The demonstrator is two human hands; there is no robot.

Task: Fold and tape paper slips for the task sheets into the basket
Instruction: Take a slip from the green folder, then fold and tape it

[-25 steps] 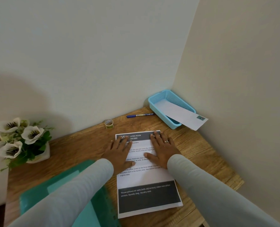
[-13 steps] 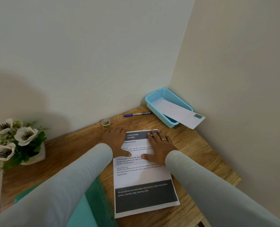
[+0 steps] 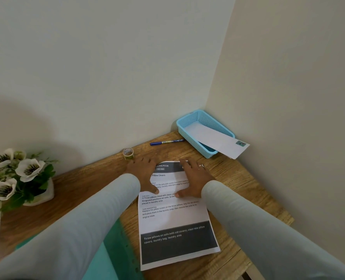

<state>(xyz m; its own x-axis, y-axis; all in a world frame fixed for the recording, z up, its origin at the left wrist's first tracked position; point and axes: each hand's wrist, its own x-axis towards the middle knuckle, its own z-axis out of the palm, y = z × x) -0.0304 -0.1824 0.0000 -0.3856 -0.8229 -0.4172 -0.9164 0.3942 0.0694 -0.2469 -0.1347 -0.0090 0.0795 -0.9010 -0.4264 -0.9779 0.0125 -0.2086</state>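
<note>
A printed task sheet [image 3: 173,215] lies flat on the wooden table [image 3: 82,190]. My left hand [image 3: 145,174] lies flat on the sheet's upper left part, fingers reaching just short of a small tape roll [image 3: 128,153]. My right hand [image 3: 193,178], with a ring, presses flat on the sheet's upper right part. In the back right corner stands a blue basket [image 3: 189,121] holding a folded white slip [image 3: 218,141] that juts over its front rim.
A blue pen [image 3: 165,142] lies between the tape roll and the basket. White flowers in a pot [image 3: 16,178] stand at the left. A green folder [image 3: 115,251] lies under my left forearm. Walls close the corner behind and to the right.
My left hand has slid up and to the left across the sheet's top, toward the tape roll. The right hand stays pressed on the sheet, and the camera has shifted slightly.
</note>
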